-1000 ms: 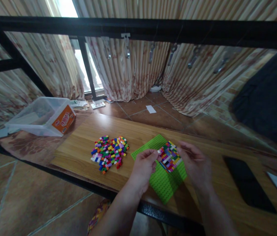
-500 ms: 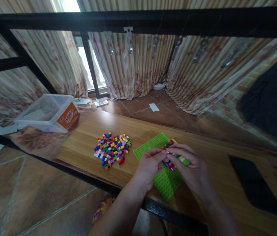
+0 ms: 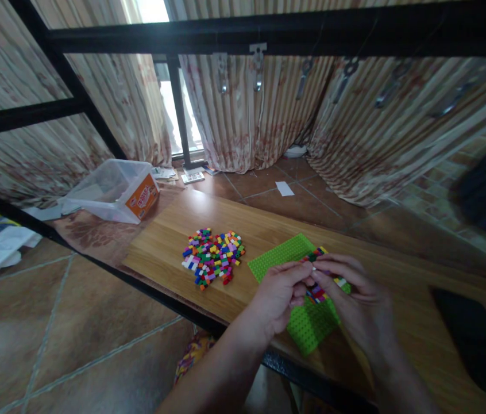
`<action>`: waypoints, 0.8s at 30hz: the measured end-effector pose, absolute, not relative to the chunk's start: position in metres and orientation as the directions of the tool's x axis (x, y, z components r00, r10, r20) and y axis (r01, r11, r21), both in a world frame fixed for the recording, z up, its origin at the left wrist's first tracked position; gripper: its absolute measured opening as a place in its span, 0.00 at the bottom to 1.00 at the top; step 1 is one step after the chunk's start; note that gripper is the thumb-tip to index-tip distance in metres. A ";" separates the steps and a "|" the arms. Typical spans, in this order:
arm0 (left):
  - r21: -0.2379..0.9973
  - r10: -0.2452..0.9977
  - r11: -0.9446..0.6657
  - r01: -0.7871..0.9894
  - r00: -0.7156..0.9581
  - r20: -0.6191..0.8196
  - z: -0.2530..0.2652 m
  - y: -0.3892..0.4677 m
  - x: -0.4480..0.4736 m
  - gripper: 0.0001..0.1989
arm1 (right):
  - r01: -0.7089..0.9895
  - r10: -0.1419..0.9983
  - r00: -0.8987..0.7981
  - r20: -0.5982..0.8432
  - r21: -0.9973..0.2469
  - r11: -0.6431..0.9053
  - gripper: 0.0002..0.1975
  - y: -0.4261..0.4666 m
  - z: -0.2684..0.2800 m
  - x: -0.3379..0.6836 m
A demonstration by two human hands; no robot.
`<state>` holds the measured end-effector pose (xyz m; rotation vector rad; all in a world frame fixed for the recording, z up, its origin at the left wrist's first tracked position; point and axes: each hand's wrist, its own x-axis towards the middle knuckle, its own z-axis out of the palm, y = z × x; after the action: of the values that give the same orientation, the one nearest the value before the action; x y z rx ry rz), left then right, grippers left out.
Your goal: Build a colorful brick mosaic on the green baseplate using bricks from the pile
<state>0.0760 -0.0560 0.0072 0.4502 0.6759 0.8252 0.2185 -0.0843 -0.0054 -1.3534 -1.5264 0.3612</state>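
Observation:
Over the green studded baseplate [image 3: 280, 255], the fingertips of my left hand [image 3: 278, 294] and my right hand [image 3: 361, 299] meet in a pinch. A tiny white toy brick [image 3: 314, 268] shows between them, mostly covered by the fingers. Rows of coloured bricks [image 3: 317, 294] are fixed on the baseplate beneath, partly hidden by my hands. To the left, a loose heap of small multicoloured bricks [image 3: 212, 259] lies on the wooden table [image 3: 161, 241].
A clear plastic box [image 3: 109, 192] with an orange label stands beyond the table's left end. A dark flat panel [image 3: 475, 339] lies at the right. A black metal bar [image 3: 243, 35] with hanging hooks crosses ahead, in front of striped curtains [image 3: 243, 126].
The view has swung to the left, so everything sits farther right in the picture. My hands stay pinched together over the baseplate.

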 end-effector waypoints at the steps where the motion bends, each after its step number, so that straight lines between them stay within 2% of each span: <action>1: 0.607 0.795 0.599 -0.522 0.480 -0.372 0.006 -0.056 0.076 0.17 | 0.591 0.855 0.140 0.499 -0.735 0.332 0.04 -0.084 -0.006 0.219; 5: 0.629 0.808 0.584 -0.513 0.445 -0.387 0.006 -0.055 0.076 0.17 | 0.679 0.821 0.083 0.565 -0.635 0.368 0.05 -0.085 -0.007 0.221; 9: 0.668 0.809 0.578 -0.468 0.432 -0.398 0.007 -0.057 0.077 0.17 | 0.678 0.820 0.075 0.567 -0.632 0.375 0.05 -0.084 -0.010 0.224; 13: 0.709 0.829 0.556 -0.434 0.357 -0.431 0.008 -0.056 0.078 0.14 | 0.689 0.813 0.229 0.536 -0.679 0.254 0.06 -0.081 -0.015 0.235; 17: 0.731 0.841 0.541 -0.417 0.277 -0.465 0.010 -0.054 0.079 0.10 | 0.698 0.789 0.384 0.480 -0.710 0.092 0.11 -0.079 -0.026 0.248; 24: 0.738 0.845 0.535 -0.411 0.250 -0.473 0.013 -0.053 0.078 0.06 | 0.740 0.807 0.382 0.450 -0.672 0.024 0.13 -0.079 -0.043 0.245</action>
<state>0.0779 -0.0534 0.0132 0.5283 0.9784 0.9107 0.2446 -0.0792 -0.0431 -1.7235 -1.3702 0.0916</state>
